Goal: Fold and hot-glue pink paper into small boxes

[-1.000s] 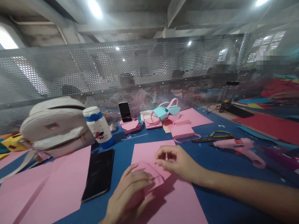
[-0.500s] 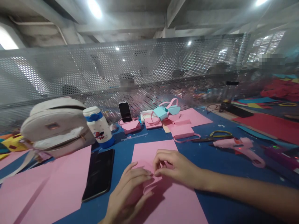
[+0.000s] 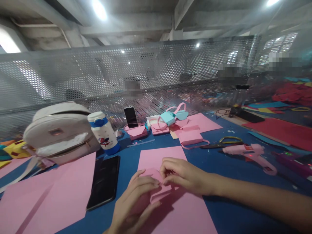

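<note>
A small folded pink paper piece is held between my two hands, above a large pink sheet on the blue table. My left hand wraps its left side, fingers over the top and thumb along the near edge. At the piece's right edge, my right hand is bent with fingertips pressed together on the paper. Where the fingertips meet, the paper is partly hidden.
Left are a black phone, pink sheets, a bottle and a white backpack. Right lie scissors, a pink glue gun and a purple one. Small paper bags stand behind.
The folded piece has tilted slightly, showing more of its front edge. My right hand has shifted a little, and both hands remain on the paper.
</note>
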Motion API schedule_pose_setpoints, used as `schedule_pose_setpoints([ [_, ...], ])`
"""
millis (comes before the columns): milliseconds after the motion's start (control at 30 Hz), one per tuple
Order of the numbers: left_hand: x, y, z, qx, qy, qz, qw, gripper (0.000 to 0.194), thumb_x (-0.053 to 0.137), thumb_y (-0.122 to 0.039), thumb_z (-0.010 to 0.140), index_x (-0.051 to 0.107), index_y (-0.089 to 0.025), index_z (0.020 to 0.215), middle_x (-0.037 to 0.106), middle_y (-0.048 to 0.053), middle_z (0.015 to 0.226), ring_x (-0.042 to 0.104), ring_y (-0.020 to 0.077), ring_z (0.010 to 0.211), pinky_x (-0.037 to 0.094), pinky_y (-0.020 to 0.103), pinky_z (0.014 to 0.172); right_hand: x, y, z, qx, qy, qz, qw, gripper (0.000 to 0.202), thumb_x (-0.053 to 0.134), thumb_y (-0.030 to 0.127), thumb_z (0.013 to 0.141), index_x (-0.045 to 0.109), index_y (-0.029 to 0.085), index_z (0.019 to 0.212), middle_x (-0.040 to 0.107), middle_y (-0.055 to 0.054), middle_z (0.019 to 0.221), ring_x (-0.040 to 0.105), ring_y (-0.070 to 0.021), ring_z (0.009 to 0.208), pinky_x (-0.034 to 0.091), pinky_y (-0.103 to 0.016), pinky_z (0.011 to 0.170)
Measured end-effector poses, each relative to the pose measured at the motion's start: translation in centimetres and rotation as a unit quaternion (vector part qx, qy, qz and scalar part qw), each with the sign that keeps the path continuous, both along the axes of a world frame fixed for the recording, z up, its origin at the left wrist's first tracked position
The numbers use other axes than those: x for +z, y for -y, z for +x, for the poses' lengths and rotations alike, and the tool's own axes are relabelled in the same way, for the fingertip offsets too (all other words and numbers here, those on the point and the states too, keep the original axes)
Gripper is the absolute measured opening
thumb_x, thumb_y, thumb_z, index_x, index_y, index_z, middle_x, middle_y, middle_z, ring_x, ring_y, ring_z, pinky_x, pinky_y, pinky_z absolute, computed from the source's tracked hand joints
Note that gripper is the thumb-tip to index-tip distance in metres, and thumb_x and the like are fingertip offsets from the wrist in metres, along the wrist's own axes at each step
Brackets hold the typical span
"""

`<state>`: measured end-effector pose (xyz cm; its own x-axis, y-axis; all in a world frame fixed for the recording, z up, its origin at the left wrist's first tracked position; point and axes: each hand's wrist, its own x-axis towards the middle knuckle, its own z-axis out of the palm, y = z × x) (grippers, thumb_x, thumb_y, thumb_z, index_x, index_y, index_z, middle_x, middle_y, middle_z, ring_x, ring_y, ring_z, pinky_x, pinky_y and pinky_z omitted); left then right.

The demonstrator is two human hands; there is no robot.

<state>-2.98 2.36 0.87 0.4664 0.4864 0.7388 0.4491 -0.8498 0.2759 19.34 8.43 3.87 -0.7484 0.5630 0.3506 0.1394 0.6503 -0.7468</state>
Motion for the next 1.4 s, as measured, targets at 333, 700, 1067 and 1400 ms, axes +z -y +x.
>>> schedule_pose_setpoints([
  [333, 0.1, -0.1, -0.4, -0.029, 0.001, -0.027, 0.999, 0.035, 0.073, -0.019, 0.085, 0.059, -0.016, 0.116, 0.073, 0.005, 0.103, 0.07, 0.0152, 0.099, 0.04, 0.035, 0.114, -0.2, -0.2, -0.1, 0.069, -0.08, -0.055, 0.993, 0.037, 0.053, 0.051, 0.096, 0.053, 0.018, 0.08, 0.051, -0.001, 0.081, 0.047, -0.0142, 0.073, 0.039, -0.026, 0.068],
  [700, 0.5, 0.3, 0.1, -0.013, 0.043, -0.047, 0.998, 0.031, 0.074, -0.026, 0.085, 0.063, -0.021, 0.113, 0.076, 0.005, 0.099, 0.073, 0.018, 0.092, 0.048, 0.04, 0.108, 0.0, -0.9, 0.2, 0.003, -0.154, -0.167, 0.974, 0.037, 0.073, 0.049, 0.083, 0.062, 0.015, 0.073, 0.057, 0.001, 0.074, 0.045, -0.0112, 0.064, 0.035, -0.025, 0.062],
  [1067, 0.3, 0.1, -0.1, -0.009, 0.045, -0.051, 0.998, 0.026, 0.071, -0.026, 0.088, 0.064, -0.02, 0.112, 0.075, 0.002, 0.101, 0.072, 0.0133, 0.094, 0.041, 0.031, 0.113, 0.4, 0.4, -0.4, -0.044, -0.098, -0.042, 0.993, 0.037, 0.07, 0.051, 0.085, 0.073, 0.016, 0.074, 0.064, -0.002, 0.07, 0.052, -0.0135, 0.067, 0.041, -0.025, 0.063],
  [1400, 0.2, -0.1, 0.0, -0.007, 0.043, -0.053, 0.998, 0.024, 0.069, -0.025, 0.088, 0.064, -0.02, 0.111, 0.075, 0.005, 0.098, 0.073, 0.0175, 0.09, 0.047, 0.039, 0.108, 0.7, 1.2, 0.0, -0.056, -0.039, 0.08, 0.994, 0.028, 0.065, 0.042, 0.092, 0.072, 0.017, 0.08, 0.068, -0.002, 0.076, 0.058, -0.0154, 0.074, 0.043, -0.027, 0.071],
])
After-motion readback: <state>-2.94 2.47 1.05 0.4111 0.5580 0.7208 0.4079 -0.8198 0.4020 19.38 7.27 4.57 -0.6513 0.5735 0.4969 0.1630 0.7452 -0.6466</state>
